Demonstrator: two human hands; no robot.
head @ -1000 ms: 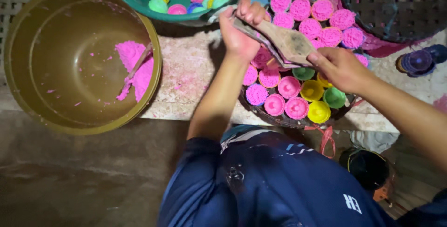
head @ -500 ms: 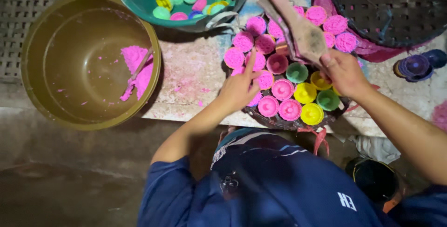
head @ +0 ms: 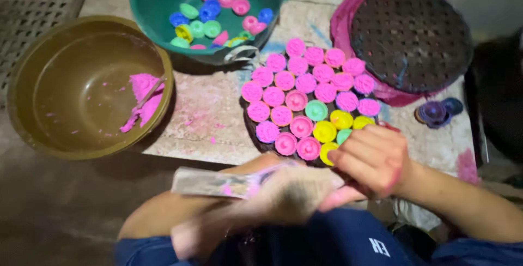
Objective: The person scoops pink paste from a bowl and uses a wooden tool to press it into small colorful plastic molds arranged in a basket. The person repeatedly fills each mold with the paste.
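From the head view, you are holding your left hand (head: 294, 195) low in front of your body, blurred by motion, with its fingers wrapped around the handle end of a flat scraper (head: 218, 183). The scraper's pale blade, smeared with pink, is sticking out to the left of that hand, roughly level. Your right hand (head: 373, 159) is sitting just beside the left one, on its right, with the fingers curled inward into a loose fist; you cannot tell whether it is gripping anything, though its fingertips are meeting the left hand near the scraper's handle.

Just beyond both hands, a dark round tray (head: 251, 130) is lying on the stained tabletop (head: 201, 119), packed with small round molds (head: 297, 100), mostly filled with pink and purple paste, with a few green and yellow ones near your right hand. The right hand is overlapping the tray's near edge.

Farther out and to the left of your left hand, a brown bowl (head: 54, 53) is holding a lump of pink paste (head: 143, 100). Straight beyond the tray, a green basin (head: 158, 4) is holding loose coloured molds. Beyond your right hand, a dark perforated disc (head: 411, 37) is resting on a pink-stained base, and two small purple molds (head: 438, 112) are sitting near it.
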